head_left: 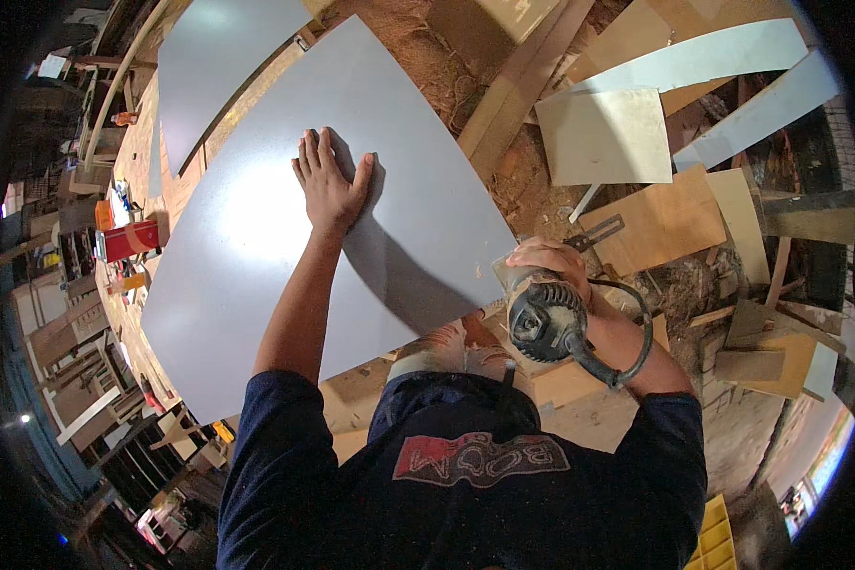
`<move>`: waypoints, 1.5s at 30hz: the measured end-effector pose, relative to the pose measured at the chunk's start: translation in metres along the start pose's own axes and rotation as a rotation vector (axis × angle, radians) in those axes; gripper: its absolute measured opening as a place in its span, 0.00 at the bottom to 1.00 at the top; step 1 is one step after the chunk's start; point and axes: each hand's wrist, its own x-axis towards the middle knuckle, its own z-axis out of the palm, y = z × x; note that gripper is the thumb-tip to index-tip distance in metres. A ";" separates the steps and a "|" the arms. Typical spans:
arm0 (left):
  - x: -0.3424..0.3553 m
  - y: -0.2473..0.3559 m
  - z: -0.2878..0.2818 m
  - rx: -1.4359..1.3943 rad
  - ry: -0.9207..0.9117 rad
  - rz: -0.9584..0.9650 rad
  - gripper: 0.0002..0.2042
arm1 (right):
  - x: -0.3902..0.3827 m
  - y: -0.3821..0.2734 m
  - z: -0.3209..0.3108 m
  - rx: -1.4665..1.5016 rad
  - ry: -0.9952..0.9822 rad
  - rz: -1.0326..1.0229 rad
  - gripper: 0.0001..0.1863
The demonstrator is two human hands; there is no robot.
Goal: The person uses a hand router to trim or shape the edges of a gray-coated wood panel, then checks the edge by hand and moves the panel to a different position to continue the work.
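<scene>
A large grey sheet panel (pixel 427 180) spreads in front of me, with a bright glare patch on its left half. My left hand (pixel 331 185) lies flat on its upper middle, fingers spread. At the panel's right corner, my right hand (pixel 553 258) is wrapped round a corded power tool (pixel 546 318). The tool has a round black motor housing, dusty on top, and a flat metal base plate by the panel edge. A slotted metal guide bar (pixel 596 233) sticks out beyond the hand. The tool's cutting part is hidden, so its exact kind is unclear.
The tool's black cord (pixel 648 332) loops beside my right forearm. Another grey panel (pixel 223 66) lies beyond at the upper left, near a red box (pixel 128 241). Board offcuts (pixel 606 138) and wood scraps clutter the dusty ground on the right. A yellow crate (pixel 715 537) stands at the lower right.
</scene>
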 end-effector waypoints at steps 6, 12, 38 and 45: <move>0.001 0.001 -0.001 -0.008 -0.023 -0.012 0.49 | 0.027 0.016 0.006 0.033 0.064 -0.016 0.21; 0.002 0.002 -0.002 0.002 -0.042 -0.012 0.50 | 0.064 0.031 0.013 0.147 0.107 0.025 0.17; 0.006 0.008 -0.014 -0.004 -0.103 -0.037 0.52 | 0.179 0.165 0.028 -0.283 -0.008 -0.103 0.60; 0.008 0.008 -0.019 -0.029 -0.135 -0.038 0.53 | 0.190 0.232 0.036 -0.125 -0.032 0.120 0.63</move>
